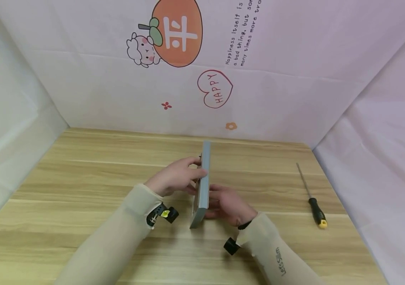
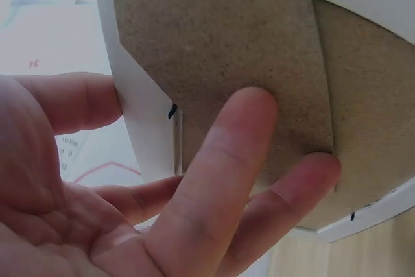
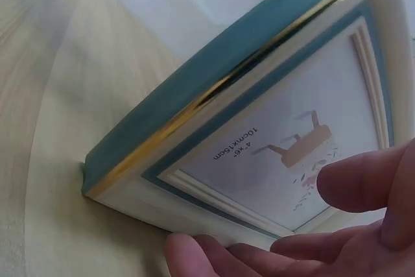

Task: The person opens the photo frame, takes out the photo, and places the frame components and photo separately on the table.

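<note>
A picture frame [image 1: 204, 194] with a blue-grey outer edge stands on its side on the wooden table, between both hands. My left hand [image 1: 175, 177] holds it from the back, the thumb at its edge. In the left wrist view, two fingertips lie against the brown backboard [image 2: 220, 37]. My right hand [image 1: 229, 206] is at the front face. In the right wrist view, its relaxed fingers are at the lower border and its thumb is before the pane. Behind the pane is a printed insert [image 3: 285, 147] with a size marking; a gold line [image 3: 194, 105] trims the border.
A screwdriver [image 1: 316, 209] with a black and yellow handle lies on the right side of the wooden table [image 1: 81, 170]. A white printed cloth [image 1: 117, 91] hangs behind the table, with more cloth at both sides.
</note>
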Tool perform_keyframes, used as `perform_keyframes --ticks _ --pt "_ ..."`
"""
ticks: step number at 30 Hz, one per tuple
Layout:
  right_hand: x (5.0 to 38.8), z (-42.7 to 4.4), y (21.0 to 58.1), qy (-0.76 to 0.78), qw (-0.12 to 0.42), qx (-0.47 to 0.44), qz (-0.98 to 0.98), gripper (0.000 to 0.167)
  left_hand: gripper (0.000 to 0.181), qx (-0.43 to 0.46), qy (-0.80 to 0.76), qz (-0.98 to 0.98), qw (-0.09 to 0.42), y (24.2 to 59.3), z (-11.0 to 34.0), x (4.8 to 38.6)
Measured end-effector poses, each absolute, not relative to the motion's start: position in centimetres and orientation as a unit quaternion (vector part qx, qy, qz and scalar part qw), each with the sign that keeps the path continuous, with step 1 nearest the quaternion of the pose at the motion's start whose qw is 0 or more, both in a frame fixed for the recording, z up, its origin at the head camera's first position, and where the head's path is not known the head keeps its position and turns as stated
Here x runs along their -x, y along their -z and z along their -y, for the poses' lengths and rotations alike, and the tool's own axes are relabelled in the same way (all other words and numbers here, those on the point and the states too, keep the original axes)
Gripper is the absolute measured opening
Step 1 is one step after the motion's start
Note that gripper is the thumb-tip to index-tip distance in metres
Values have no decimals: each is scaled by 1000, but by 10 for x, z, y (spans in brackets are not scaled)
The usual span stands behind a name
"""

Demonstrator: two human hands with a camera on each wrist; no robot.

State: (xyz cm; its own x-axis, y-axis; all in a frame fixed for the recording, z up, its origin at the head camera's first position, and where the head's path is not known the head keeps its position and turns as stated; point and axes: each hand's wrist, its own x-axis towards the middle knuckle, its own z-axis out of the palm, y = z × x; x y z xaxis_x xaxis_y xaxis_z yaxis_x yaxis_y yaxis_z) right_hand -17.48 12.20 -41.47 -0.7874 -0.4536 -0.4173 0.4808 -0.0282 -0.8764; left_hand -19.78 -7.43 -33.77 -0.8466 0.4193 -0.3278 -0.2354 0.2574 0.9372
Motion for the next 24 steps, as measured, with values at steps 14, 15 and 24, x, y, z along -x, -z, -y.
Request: perform_keyframes --ticks 14,15,24 --pt "181 -119 414 756 336 -73 -557 47 39 -58 -653 -703 275 347 91 201" --pt "182 -119 415 761 338 -82 -548 47 41 -59 -657 -700 274 349 93 201" --pt "187 -126 420 778 337 -107 -519 40 48 -65 -703 -651 279 362 105 206"
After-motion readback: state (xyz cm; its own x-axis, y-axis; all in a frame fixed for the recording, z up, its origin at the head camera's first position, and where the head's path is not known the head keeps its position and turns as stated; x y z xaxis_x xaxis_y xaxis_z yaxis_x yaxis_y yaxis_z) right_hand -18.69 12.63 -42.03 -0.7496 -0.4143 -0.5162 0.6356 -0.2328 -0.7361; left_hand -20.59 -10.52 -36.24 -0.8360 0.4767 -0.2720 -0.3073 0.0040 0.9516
